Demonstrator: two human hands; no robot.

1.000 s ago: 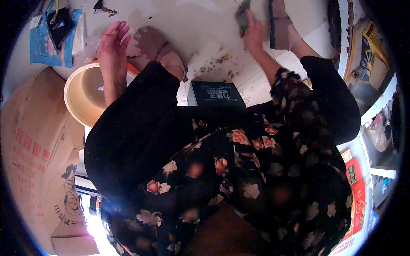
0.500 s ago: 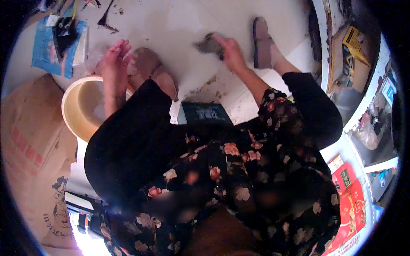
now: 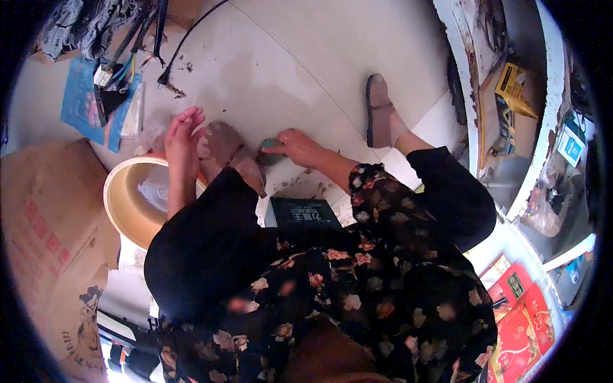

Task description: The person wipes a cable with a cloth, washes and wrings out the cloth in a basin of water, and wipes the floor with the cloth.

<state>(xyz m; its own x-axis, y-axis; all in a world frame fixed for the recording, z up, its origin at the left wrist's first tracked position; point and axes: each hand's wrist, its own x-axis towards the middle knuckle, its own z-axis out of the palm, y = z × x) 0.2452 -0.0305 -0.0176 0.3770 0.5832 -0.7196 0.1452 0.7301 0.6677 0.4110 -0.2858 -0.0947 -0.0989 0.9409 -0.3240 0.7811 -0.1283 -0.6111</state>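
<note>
My right hand (image 3: 297, 150) is closed round a small dark green scrubbing pad (image 3: 273, 148), low over the floor between my feet. The pad's edges are blurred, so its exact kind is hard to make out. On the left, my left hand (image 3: 184, 131) is raised with loosely bent fingers and holds nothing. Its forearm passes in front of the rim of a cream-coloured bucket (image 3: 115, 191), with a pale liquid inside. Beside that hand is my brown shoe (image 3: 223, 143); the other brown shoe (image 3: 380, 105) stands farther right.
A large cardboard box (image 3: 51, 217) stands at left. Blue packaging (image 3: 76, 105) and a black cable (image 3: 185, 45) lie on the floor (image 3: 306, 70). A dark green box (image 3: 303, 214) sits before me. Shelving (image 3: 530, 191) with a yellow box (image 3: 517, 89) and red packages (image 3: 520, 332) borders the right.
My right hand has moved left and nearer to me with the pad, towards the left shoe. My left hand's fingers are more bent. The whole view has shifted, showing more floor at the top.
</note>
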